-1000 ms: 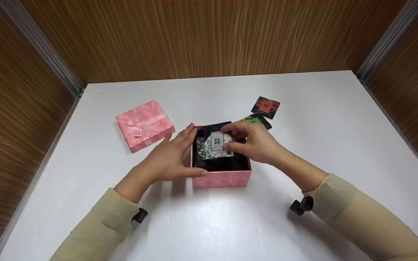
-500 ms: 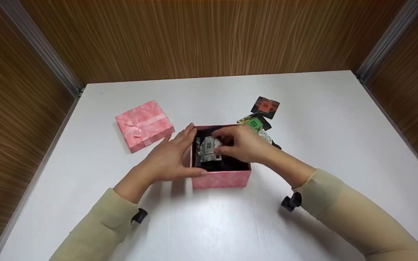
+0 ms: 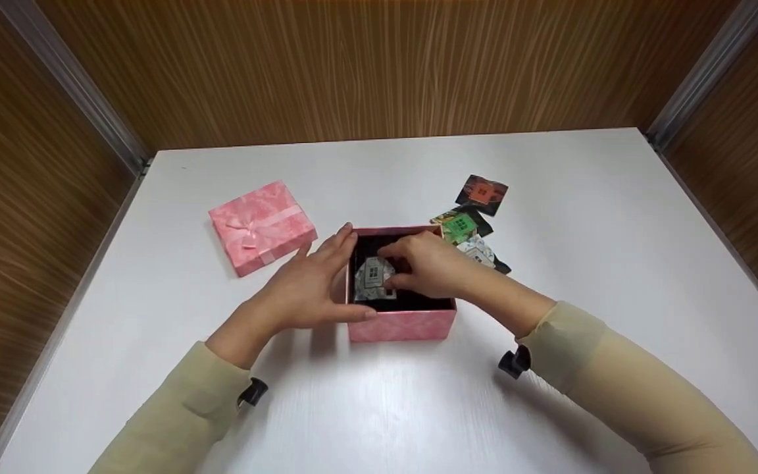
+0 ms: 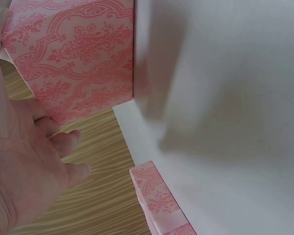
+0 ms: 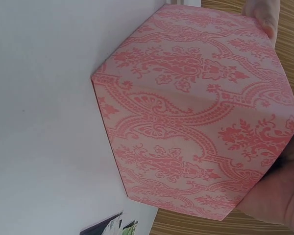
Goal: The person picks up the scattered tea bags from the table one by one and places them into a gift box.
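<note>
Open pink patterned box [image 3: 400,324] sits mid-table on the white table [image 3: 379,408], black-lined inside. Right hand [image 3: 426,266] reaches over the box's right wall and down into the cavity, thumb and fingertips pinched on a small silver-grey sachet [image 3: 374,276] with a dark printed label; the sachet lies toward the left half of the interior, tilted, directly under and left of the fingertips. Left hand [image 3: 310,286] is flat against the box's outer left wall, fingers straight and together, thumb along the near left corner, bracing rather than gripping. The right hand is the nearer one to the sachet; the left touches only cardboard. Just beyond the box's far-right corner lie three more sachets: a green-labelled one [image 3: 461,225], a pale one [image 3: 479,251] partly behind the right wrist, and a red-labelled one [image 3: 481,194] farther out. The box lid [image 3: 262,227] with ribbon bow lies well apart to the left. The box walls hem in the fingers.
</note>
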The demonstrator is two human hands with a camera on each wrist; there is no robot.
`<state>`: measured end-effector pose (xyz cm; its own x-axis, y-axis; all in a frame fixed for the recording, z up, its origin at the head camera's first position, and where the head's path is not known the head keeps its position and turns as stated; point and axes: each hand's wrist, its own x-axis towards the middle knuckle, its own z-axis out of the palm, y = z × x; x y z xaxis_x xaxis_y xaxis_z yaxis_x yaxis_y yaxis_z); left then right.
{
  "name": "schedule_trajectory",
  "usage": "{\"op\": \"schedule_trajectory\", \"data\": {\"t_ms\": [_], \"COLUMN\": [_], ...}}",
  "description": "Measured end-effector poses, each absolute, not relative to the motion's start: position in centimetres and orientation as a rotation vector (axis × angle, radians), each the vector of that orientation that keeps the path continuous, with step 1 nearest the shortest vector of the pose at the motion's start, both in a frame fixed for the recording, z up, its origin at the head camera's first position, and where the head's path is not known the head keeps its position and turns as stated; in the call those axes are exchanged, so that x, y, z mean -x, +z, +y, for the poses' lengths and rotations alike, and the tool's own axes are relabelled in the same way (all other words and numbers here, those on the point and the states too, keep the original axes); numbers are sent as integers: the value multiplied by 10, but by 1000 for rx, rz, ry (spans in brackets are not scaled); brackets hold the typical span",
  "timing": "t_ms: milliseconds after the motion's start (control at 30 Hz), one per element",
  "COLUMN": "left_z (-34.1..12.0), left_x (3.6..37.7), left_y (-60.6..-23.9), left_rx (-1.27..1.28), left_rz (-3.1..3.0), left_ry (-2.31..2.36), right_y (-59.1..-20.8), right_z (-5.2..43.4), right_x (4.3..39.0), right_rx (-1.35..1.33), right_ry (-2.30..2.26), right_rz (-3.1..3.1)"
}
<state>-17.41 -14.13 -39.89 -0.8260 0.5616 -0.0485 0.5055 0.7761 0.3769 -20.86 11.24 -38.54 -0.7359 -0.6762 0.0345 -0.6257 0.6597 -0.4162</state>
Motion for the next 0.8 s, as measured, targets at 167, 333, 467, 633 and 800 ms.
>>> {"op": "schedule_trajectory", "data": {"t_ms": [167, 333, 467, 633, 800], "left_z": [-141, -141, -140, -140, -141], "left_x": [174, 174, 174, 175, 175], "left_y": [-399, -399, -400, -399, -400], "left_rx": [-860, -874, -876, -861, -873], "left_rz": [2821, 2827, 2829, 2827, 2833], "left_ry": [530, 526, 526, 519, 525], "right_y": [-387, -389, -387, -381, -372], "right_z": [108, 109, 113, 120, 132], "right_x": [211, 211, 209, 206, 202], "right_rx": [1157, 1196, 1197, 1226, 1272], "right_ry": [-487, -455, -487, -492, -601], "right_rz": [2771, 2775, 2777, 2780, 2790]}}
